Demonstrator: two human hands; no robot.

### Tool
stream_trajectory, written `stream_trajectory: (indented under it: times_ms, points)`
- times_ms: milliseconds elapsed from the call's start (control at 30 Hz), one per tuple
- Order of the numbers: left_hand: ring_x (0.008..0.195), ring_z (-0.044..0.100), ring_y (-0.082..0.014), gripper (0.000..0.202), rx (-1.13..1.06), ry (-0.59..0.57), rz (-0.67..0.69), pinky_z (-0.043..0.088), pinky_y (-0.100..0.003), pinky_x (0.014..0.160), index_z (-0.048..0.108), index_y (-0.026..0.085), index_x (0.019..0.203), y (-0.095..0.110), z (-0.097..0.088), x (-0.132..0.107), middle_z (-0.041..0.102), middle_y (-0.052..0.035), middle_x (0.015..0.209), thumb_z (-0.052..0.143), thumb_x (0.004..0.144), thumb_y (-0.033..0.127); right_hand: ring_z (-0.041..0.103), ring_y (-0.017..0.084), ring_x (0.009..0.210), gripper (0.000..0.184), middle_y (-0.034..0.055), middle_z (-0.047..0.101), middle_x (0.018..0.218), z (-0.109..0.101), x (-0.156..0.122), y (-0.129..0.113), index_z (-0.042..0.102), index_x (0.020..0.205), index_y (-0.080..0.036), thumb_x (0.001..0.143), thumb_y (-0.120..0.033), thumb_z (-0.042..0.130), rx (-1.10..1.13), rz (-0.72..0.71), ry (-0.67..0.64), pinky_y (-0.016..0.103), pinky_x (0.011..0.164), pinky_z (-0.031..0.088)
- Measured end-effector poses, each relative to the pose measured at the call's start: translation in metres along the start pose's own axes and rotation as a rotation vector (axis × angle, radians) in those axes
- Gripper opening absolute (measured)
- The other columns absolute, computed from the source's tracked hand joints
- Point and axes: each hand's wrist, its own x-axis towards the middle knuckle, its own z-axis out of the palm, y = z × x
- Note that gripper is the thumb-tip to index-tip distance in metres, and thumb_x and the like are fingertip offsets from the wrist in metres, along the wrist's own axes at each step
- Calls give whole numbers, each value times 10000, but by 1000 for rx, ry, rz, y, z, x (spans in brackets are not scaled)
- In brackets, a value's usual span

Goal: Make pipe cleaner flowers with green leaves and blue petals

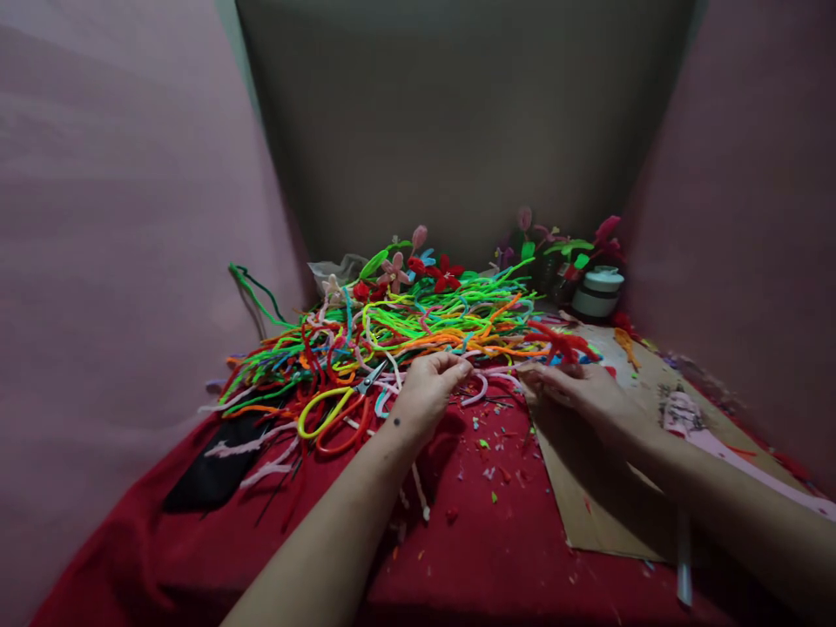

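A red chenille piece is lying just beyond the right hand, near the right end of a tangled heap of chenille stems. The right hand's fingers are curling over the upper left part of a cardboard sheet; whether they are gripping anything cannot be told. The left hand is bringing thumb and forefinger together in a narrow pinch at the heap's near edge; what is between them is too small to make out. A curved pink stem is lying just beside those fingertips. Yellow-and-red-handled scissors are resting left of the left hand, blades pointing into the heap. Farther left, a flat black object is lying on the red cloth, where small scraps are scattering between the forearms. Behind the heap, chenille flowers are clustering, and a lidded jar is standing at right.
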Motion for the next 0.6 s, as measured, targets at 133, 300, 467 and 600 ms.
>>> stream_trajectory:
  times_ms: [133, 300, 467, 600]
  points:
    - [652, 540, -137, 185, 86, -36, 38, 393, -257, 674, 654, 119, 703, -2, 1, -1, 634, -41, 686, 574, 714, 286, 553, 198, 560, 376, 26, 593, 494, 1, 1, 0, 666, 556, -183, 745, -487, 554, -279, -55, -76, 299, 544, 384]
    - [628, 523, -137, 181, 212, -16, 38, 388, -250, 635, 636, 120, 697, -2, 5, 0, 606, -23, 651, 547, 716, 277, 598, 248, 845, 377, 87, 683, 911, -1, -4, -3, 692, 895, -188, 841, -452, 430, -655, -223, -100, 367, 768, 424]
    - [627, 520, -123, 189, 357, -26, 50, 388, -228, 612, 637, 106, 731, -9, 10, 0, 610, -18, 670, 502, 730, 238, 614, 231, 849, 357, 79, 639, 1006, -8, -21, -18, 670, 970, -216, 840, -454, 439, -799, -300, -56, 362, 741, 459]
    - [621, 533, -125, 240, 577, -73, 140, 399, -222, 592, 651, 127, 726, -19, 16, -1, 611, -8, 648, 437, 767, 229, 624, 199, 799, 267, 63, 665, 902, -14, -24, -45, 696, 840, -215, 834, -377, 484, -733, -486, -42, 320, 708, 469]
